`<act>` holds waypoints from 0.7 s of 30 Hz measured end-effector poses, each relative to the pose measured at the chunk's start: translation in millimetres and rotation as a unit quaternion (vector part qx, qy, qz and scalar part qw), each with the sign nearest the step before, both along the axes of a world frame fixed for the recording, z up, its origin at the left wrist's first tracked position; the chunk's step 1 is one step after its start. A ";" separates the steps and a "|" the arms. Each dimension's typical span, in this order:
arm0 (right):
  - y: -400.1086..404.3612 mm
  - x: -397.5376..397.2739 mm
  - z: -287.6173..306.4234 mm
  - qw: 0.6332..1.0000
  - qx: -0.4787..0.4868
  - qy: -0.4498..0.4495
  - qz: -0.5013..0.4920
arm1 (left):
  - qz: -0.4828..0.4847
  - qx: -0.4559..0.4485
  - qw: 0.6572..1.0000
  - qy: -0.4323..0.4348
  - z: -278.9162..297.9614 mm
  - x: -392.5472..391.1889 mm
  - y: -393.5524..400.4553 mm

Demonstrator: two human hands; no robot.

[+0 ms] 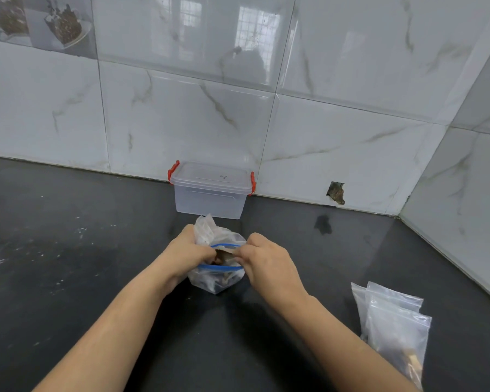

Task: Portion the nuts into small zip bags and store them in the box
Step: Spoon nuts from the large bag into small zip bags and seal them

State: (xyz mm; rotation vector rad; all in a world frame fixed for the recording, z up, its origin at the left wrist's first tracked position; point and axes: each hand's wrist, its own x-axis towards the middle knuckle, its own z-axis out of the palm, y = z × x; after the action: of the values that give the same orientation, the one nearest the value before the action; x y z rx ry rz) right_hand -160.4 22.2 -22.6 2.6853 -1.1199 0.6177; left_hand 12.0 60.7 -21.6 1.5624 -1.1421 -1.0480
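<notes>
Both forearms reach forward to the middle of the dark counter (82, 250). The left hand (188, 253) and the right hand (262, 257) each pinch one side of the blue-zip bag (218, 275), pulling its mouth wide. The nuts (222, 280) inside are hard to make out. The closed clear box (211, 190) stands far, against the marble-tiled wall (337, 123). Small zip bags (393, 326) lie near right, partly cut off.

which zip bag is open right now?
The blue-zip bag at centre, which both the left hand and the right hand hold by its mouth. The clear small bags at right lie flat and untouched.
</notes>
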 end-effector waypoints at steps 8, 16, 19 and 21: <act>15.0 0.7 8.3 0.995 -0.058 0.052 -0.057 | -0.030 -0.049 0.991 0.125 10.6 -7.1 11.1; 16.5 1.0 -1.3 0.996 0.058 -0.019 -0.069 | 0.000 -0.064 0.986 0.151 12.2 -11.0 10.6; 22.0 -0.1 0.9 0.986 0.132 -0.078 -0.071 | 0.001 -0.053 0.988 0.145 11.7 -10.1 9.5; 23.3 -1.8 4.2 0.968 0.201 -0.120 -0.090 | -0.007 -0.042 0.990 0.134 11.8 -9.8 8.9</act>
State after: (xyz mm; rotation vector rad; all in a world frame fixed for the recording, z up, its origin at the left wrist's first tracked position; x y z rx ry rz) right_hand -162.2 45.5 -18.4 2.8377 -1.6953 0.7714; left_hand 2.2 69.6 -9.8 1.3037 -1.0001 -1.1639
